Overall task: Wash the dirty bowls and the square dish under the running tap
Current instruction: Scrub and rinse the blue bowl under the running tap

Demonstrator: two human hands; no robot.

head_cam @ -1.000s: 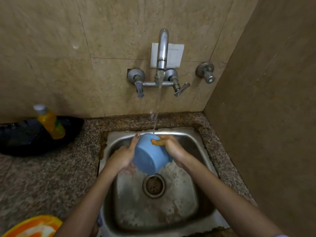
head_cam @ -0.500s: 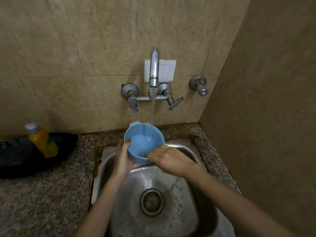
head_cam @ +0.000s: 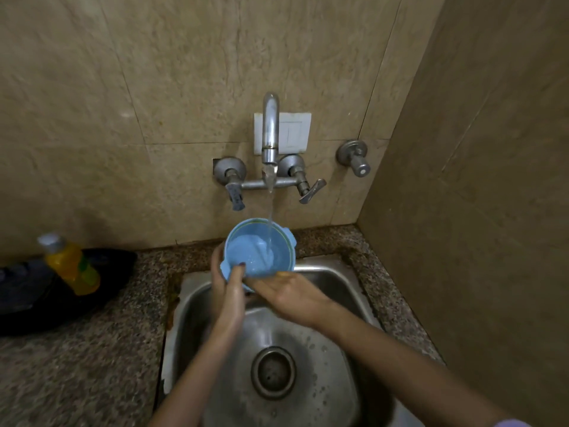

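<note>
Under tap [head_cam: 270, 131], left hand [head_cam: 229, 291] grip pinches blue bowl [head_cam: 252, 257] rim; right hand [head_cam: 289, 295] touches underside, grip unclear.

I am holding a round blue plastic bowl [head_cam: 261, 251], smooth and wet-glossy, under a polished metal tap [head_cam: 270, 124]. The stainless-steel sink [head_cam: 332, 359] is showing dull, water-spotted metal; the speckled stone counter [head_cam: 92, 365] is looking matt and grainy.
</note>
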